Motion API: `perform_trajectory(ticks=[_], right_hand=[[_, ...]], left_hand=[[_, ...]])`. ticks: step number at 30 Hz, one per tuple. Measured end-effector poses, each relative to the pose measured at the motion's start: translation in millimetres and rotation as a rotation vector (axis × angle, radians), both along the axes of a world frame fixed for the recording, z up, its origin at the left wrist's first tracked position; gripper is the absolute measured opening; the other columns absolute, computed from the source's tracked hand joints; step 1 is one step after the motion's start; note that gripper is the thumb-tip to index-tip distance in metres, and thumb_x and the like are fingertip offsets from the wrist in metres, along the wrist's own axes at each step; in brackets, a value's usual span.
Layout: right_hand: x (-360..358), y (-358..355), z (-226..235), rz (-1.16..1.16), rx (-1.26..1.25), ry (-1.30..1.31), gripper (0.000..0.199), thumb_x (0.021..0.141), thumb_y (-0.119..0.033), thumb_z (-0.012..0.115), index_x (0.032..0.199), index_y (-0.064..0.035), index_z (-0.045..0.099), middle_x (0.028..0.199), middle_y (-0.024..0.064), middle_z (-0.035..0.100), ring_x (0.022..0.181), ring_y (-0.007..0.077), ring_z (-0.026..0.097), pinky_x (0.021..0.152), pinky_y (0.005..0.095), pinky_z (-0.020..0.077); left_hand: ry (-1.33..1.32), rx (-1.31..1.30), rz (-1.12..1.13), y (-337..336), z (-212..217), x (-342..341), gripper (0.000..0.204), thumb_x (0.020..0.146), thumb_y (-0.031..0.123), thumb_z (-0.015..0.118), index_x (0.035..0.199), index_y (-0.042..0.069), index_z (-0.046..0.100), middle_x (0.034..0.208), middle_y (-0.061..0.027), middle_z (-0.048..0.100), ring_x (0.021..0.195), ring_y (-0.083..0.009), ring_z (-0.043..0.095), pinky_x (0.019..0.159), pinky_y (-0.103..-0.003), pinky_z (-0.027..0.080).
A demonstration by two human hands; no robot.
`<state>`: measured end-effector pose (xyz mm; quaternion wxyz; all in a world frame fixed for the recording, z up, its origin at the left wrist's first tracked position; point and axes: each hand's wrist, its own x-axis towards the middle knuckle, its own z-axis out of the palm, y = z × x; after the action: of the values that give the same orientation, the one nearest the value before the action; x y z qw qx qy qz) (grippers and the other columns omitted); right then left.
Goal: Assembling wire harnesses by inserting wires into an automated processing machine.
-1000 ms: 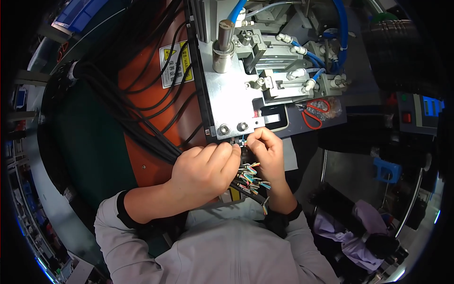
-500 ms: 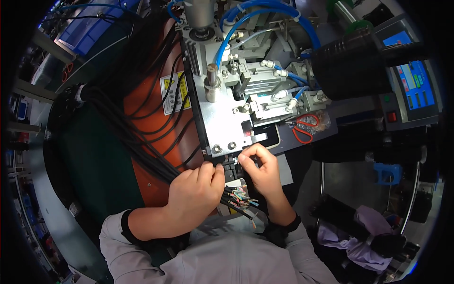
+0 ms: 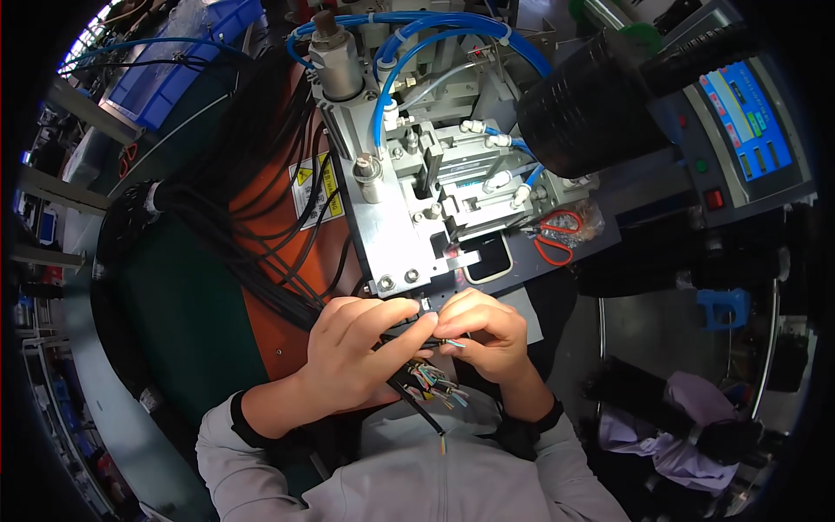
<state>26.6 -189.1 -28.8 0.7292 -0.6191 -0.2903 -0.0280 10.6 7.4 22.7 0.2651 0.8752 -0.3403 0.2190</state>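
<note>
In front of the metal machine (image 3: 396, 248), my two hands meet over a thin black cable. My left hand (image 3: 361, 348) has its thumb and fingers closed around the cable just behind its end. My right hand (image 3: 487, 335) pinches that end, where short coloured wires (image 3: 455, 343) stick out beside the thumb. Below my hands hangs a bundle of black cables with stripped coloured wire ends (image 3: 430, 378). One longer cable (image 3: 426, 418) dangles toward my jacket, its light wires bare at the tip. A small connector-like part (image 3: 425, 304) shows between my fingertips and the machine's edge.
Black cables (image 3: 261, 270) run over the orange-brown surface (image 3: 261, 335) at left. Red-handled scissors (image 3: 557, 237) lie right of the machine. A black hose-like cylinder (image 3: 578, 100) and a control box with a screen (image 3: 757, 130) stand beyond. Blue tubes (image 3: 435, 19) arch over the machine.
Both hands have drawn back slightly from the machine's front edge and closed together. The right hand has come down onto the cable end, whose coloured wires now show. The whole view has shifted slightly.
</note>
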Motion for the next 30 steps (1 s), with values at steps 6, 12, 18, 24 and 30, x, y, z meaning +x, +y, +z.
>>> perform_trajectory(ticks=[6,12,18,24,30], right_hand=[[-3,-3,4,0.013,-0.022,0.131,0.018,0.072,0.005,0.075,0.088,0.002,0.066,0.086,0.0132,0.067,0.081,0.0217,0.063,0.074,0.032,0.0499],[5,7,15,-0.006,0.021,0.068,0.021,0.072,0.007,0.074,0.09,0.0028,0.063,0.087,0.0154,0.066,0.082,0.0234,0.063,0.074,0.0324,0.0497],[-8,25,23,-0.172,0.16,0.097,0.025,0.073,0.005,0.074,0.094,0.0002,0.061,0.087,0.0145,0.065,0.081,0.0237,0.063,0.074,0.0329,0.0501],[-10,23,33,-0.37,-0.186,-0.221,0.021,0.076,0.001,0.074,0.094,-0.0012,0.063,0.087,0.0125,0.065,0.079,0.0226,0.063,0.074,0.0317,0.0499],[-3,15,31,-0.32,-0.34,-0.239,0.017,0.074,0.001,0.075,0.089,-0.001,0.066,0.085,0.0112,0.066,0.079,0.022,0.064,0.071,0.0288,0.0498]], left_hand=[[0.119,-0.184,-0.07,6,-5,0,0.03,0.07,0.011,0.075,0.099,0.006,0.067,0.103,-0.0091,0.054,0.08,-0.0186,0.055,0.06,-0.028,0.044],[-0.082,-0.288,-0.114,17,-9,2,0.026,0.074,0.013,0.076,0.096,0.004,0.067,0.102,-0.0099,0.054,0.078,-0.0194,0.056,0.058,-0.028,0.045],[0.028,0.025,-0.03,9,3,0,0.016,0.076,0.013,0.074,0.087,0.005,0.065,0.081,-0.0065,0.057,0.064,-0.0179,0.058,0.051,-0.028,0.043],[-0.01,-0.095,-0.009,3,-6,-6,0.024,0.076,0.014,0.068,0.096,0.002,0.063,0.074,-0.0046,0.056,0.059,-0.0171,0.057,0.049,-0.028,0.043],[0.032,-0.102,-0.011,2,-9,-3,0.02,0.075,0.016,0.068,0.09,0.004,0.063,0.068,-0.0028,0.051,0.055,-0.0174,0.054,0.047,-0.029,0.039]])
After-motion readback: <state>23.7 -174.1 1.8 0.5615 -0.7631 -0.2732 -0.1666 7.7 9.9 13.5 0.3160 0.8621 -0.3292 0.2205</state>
